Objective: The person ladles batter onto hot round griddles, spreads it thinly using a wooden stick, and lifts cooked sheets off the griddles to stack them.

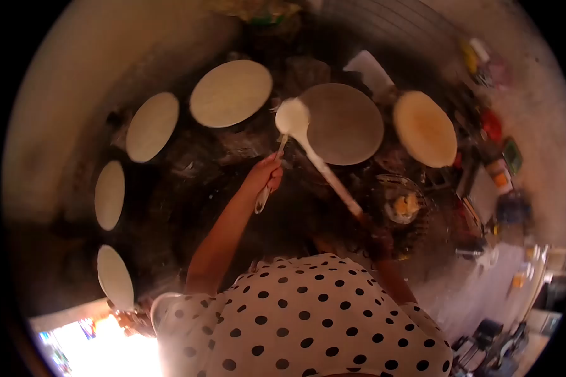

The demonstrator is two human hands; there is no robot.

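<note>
My left hand (pixel 268 176) is closed round the handle of a slim utensil (pixel 262 200), whose far end meets the round head of a long-handled ladle (pixel 294 118). The ladle's head is coated in something pale, like batter. Its long, light handle (pixel 330 176) runs down to my right hand (pixel 374 234), which is in deep shadow and wrapped round the handle's end. Behind the ladle's head lies a round grey griddle (pixel 346 125). The utensil's working end is hidden against the ladle, so its kind is unclear.
Several pale round sheets curve along the left, including a large one (pixel 231 94) and a smaller one (pixel 152 127). A browned round (pixel 425 130) is at the right. Near my right hand stands a bowl (pixel 404 206) with yellowish contents. Assorted items line the right wall.
</note>
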